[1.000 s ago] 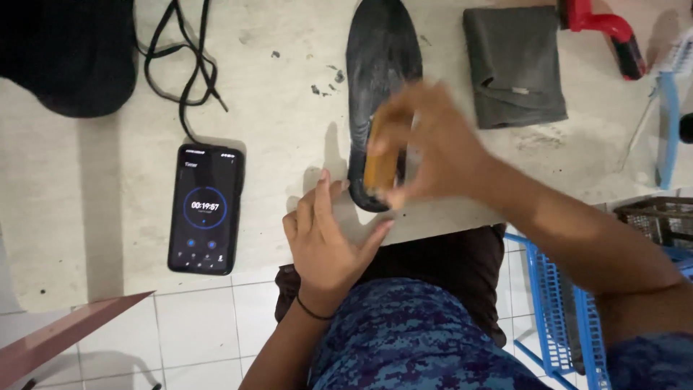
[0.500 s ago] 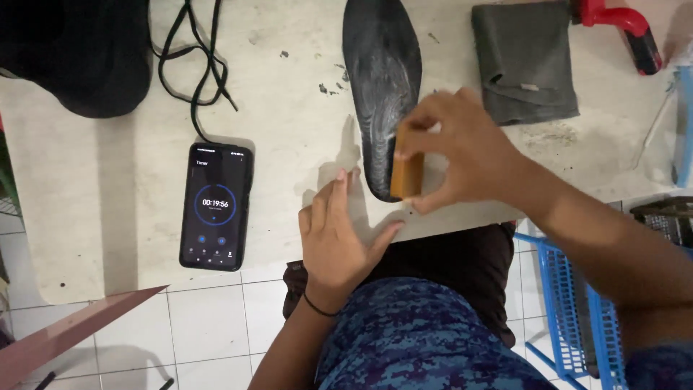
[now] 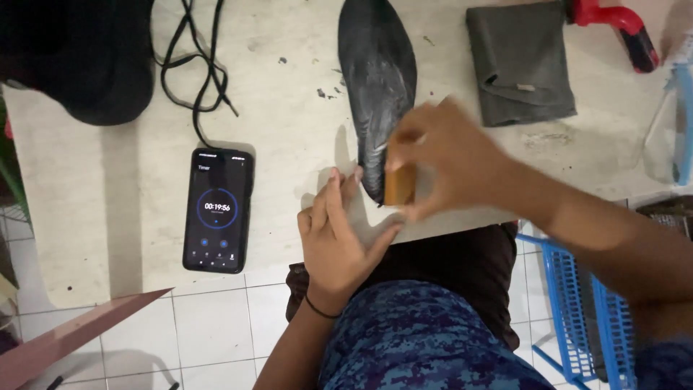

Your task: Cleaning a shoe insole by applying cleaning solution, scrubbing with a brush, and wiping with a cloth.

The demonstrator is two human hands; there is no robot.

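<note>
Two hands on the job: right hand (image 3: 451,162) pinched around a small tan block (image 3: 399,185), fingers closed on it from both sides, block pressed against the near tip of the dark shoe insole (image 3: 377,87). The insole lies flat on the pale worktable (image 3: 289,94), long axis running away from the person, near tip close to the table's front edge. Left hand (image 3: 339,238) lies flat and open on the table just beside that tip, fingers together, gripping nothing; fingertips look to touch or nearly touch the insole edge, can't tell which. To my eye this is rubbing or abrading the insole with the block. To do it well: move the left hand onto the insole itself so it can't skate, keep the block face flat rather than on a corner, short strokes along the length, even pressure, work from the tip outward. A few dark crumbs sit on the table near the insole's left edge; brush them off so they don't get ground back in. Phone (image 3: 216,209) showing a timer, a black cable (image 3: 191,65) and a folded grey cloth (image 3: 520,61) sit well apart from the stroke path.
</note>
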